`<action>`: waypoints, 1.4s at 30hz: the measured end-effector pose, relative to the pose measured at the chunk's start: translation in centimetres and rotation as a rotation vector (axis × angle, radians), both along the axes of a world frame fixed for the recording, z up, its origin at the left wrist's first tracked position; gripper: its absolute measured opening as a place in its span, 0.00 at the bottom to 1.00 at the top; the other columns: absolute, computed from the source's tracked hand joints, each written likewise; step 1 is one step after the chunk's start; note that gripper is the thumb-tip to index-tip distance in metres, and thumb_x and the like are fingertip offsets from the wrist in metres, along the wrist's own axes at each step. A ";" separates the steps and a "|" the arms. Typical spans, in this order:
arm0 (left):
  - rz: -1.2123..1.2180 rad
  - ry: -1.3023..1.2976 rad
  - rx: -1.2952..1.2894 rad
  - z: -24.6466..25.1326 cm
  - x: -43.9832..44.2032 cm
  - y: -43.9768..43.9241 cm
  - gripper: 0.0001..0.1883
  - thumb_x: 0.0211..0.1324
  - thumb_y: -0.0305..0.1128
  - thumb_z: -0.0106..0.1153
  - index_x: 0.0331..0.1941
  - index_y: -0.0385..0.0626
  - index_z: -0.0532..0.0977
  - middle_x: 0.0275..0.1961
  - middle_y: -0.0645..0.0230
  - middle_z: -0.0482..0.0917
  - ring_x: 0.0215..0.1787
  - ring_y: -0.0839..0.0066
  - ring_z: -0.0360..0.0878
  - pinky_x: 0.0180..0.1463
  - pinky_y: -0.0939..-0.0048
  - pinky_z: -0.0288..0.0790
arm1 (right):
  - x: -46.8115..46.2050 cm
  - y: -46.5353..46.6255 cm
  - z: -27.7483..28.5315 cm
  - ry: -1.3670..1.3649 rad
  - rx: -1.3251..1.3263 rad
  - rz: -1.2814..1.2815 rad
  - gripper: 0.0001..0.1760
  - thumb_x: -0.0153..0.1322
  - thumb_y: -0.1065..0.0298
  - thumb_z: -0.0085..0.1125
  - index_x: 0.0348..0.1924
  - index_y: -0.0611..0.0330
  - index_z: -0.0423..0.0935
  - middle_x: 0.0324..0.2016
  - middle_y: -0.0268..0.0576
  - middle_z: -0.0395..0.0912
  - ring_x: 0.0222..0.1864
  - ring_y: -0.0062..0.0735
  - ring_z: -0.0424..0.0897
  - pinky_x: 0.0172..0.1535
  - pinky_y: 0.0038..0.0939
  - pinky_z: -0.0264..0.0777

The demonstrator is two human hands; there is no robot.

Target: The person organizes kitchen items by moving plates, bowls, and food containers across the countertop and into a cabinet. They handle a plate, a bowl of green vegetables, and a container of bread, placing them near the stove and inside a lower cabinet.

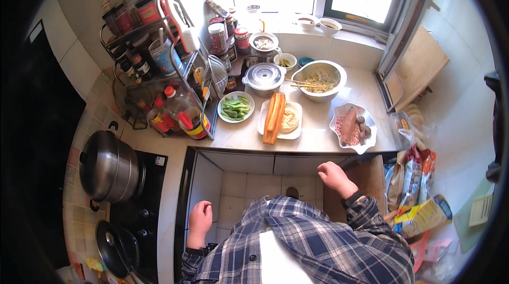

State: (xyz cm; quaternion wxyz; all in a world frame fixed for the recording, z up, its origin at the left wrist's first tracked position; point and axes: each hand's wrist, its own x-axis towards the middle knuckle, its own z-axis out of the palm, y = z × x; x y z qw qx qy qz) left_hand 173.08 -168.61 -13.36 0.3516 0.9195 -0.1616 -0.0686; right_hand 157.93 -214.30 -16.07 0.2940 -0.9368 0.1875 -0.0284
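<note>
My left hand hangs in the air between the stove and my body, fingers loosely bent and nothing in them. My right hand is raised just short of the counter's front edge, also holding nothing. Past it sits a scalloped white dish with a sweet potato, peanuts and dark round tubers. Further left, fried dough sticks lie across a white square plate beside a stack of round flatbreads. A plate of cut green vegetables stands left of that.
Chopsticks rest in a metal bowl of filling, next to a lidded pot. A spice rack fills the counter's left corner. On the left stove stand a steamer pot and a frying pan. Packaged bags crowd the right side.
</note>
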 end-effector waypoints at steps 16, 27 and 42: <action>0.208 0.189 0.141 -3.1 -0.5 -10.7 0.07 0.58 0.31 0.54 0.37 0.42 0.77 0.36 0.57 0.81 0.38 0.60 0.80 0.42 0.63 0.74 | 15.6 -9.5 -3.2 0.093 0.525 0.007 0.24 0.67 0.62 0.60 0.54 0.63 0.71 0.38 0.48 0.80 0.34 0.38 0.82 0.41 0.34 0.75; 0.002 0.232 0.154 -5.4 3.0 -12.5 0.07 0.57 0.32 0.54 0.36 0.42 0.77 0.35 0.57 0.80 0.38 0.59 0.80 0.42 0.62 0.73 | 19.1 -17.9 -3.0 -0.238 0.957 -0.604 0.30 0.69 0.61 0.61 0.56 0.68 0.58 0.41 0.48 0.72 0.32 0.30 0.78 0.33 0.29 0.76; 0.020 0.229 0.248 -5.2 3.4 -12.1 0.07 0.57 0.32 0.55 0.37 0.44 0.77 0.36 0.58 0.81 0.38 0.59 0.80 0.42 0.62 0.73 | 21.7 -23.9 -1.7 -0.499 1.145 -0.800 0.16 0.74 0.70 0.46 0.54 0.65 0.66 0.48 0.48 0.74 0.47 0.44 0.78 0.46 0.48 0.78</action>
